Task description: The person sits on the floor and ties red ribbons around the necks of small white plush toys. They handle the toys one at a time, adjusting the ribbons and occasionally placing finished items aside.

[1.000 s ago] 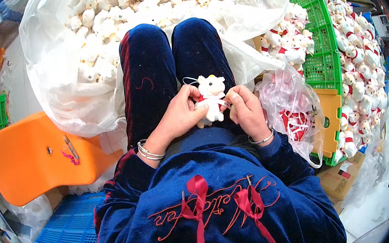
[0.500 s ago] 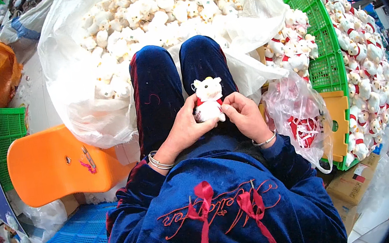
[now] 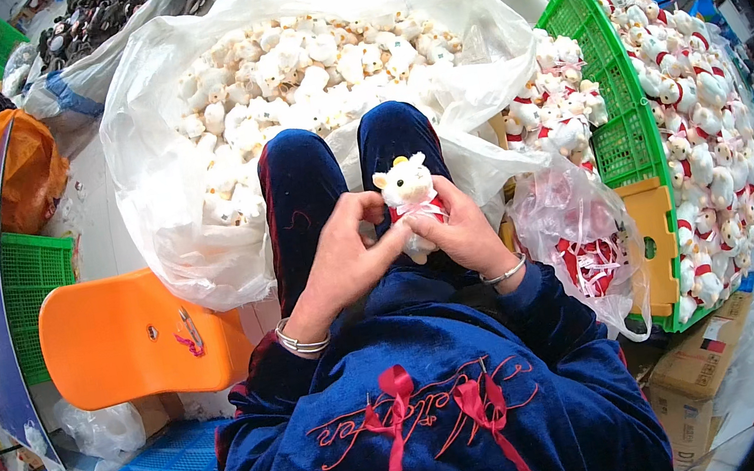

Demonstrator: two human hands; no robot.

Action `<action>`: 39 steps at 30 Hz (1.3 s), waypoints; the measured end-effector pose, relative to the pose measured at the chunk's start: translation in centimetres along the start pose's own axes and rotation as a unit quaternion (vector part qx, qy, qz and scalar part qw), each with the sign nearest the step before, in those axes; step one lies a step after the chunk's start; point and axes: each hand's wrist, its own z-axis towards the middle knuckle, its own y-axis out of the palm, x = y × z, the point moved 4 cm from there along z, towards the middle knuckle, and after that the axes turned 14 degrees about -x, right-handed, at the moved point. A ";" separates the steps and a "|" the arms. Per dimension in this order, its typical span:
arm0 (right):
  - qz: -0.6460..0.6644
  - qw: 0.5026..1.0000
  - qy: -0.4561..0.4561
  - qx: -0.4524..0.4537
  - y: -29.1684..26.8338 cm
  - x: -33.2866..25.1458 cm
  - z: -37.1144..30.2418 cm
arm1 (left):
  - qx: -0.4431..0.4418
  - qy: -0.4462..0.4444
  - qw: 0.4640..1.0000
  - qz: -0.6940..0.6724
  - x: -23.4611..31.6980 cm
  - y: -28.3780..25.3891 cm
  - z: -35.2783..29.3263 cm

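Over my lap I hold a small white plush toy (image 3: pixel 408 188) upright, its face turned toward me. It wears a red garment with a pale pink bow (image 3: pixel 419 209) at the neck. My left hand (image 3: pixel 351 247) is curled at the toy's left side, thumb and fingers at the bow and red cloth. My right hand (image 3: pixel 462 228) grips the toy's right side, thumb pressed on its front. Both thumbs nearly meet below the bow. Part of the toy's body is hidden behind my fingers.
A big clear bag (image 3: pixel 161 160) of undressed white plush toys lies beyond my knees. At right stand a plastic bag (image 3: pixel 627 242) of red pieces and a green crate (image 3: pixel 618 102) beside many dressed toys. An orange stool (image 3: pixel 110 343) at left carries small scissors (image 3: pixel 191 332).
The toy has turned, and its pink bow now shows at the front. My left fingers have shifted from its lower body up to the bow. The view has tilted slightly.
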 end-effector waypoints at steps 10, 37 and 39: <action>-0.030 0.999 0.031 -0.014 0.2 -0.9 -0.5 | 0.000 0.117 0.986 0.119 3.7 -0.6 1.9; 0.103 0.995 0.000 0.007 -1.2 0.1 0.2 | 0.096 0.121 0.988 0.021 2.3 0.2 3.0; 0.088 0.996 0.006 0.007 -1.2 -0.3 0.3 | 0.109 0.131 0.984 0.044 1.9 0.3 3.2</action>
